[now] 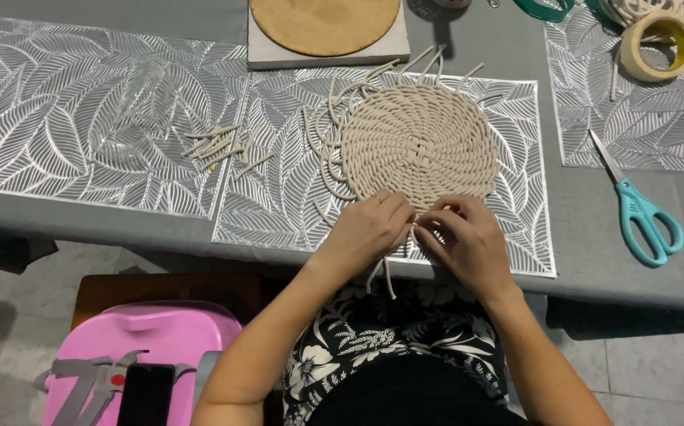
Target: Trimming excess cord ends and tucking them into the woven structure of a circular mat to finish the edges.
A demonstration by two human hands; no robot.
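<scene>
Right now my left hand (367, 229) and my right hand (468, 241) sit side by side at the near edge of a round woven mat (421, 142) made of pale cord. Both are curled, fingertips pinched together on the loose cord ends (385, 276) at the mat's rim, a couple of which hang down over the table edge between my wrists. The mat lies flat on a silver leaf-patterned placemat (279, 213), in the middle of the grey table (594, 260). More cord ends stick out along the mat's far and left sides. To the left, small cut pieces of cord (217, 146) lie scattered where two placemats meet. Teal-handled scissors (640, 209) rest on the table to my right, well apart from my hands, blades pointing away from me. A roll of tape (660, 47) lies at the far right corner, and a round brown board on a pale square slab (326, 28) sits just beyond the mat. Below the table, at my left, is a pink plastic stool (149, 339).
</scene>
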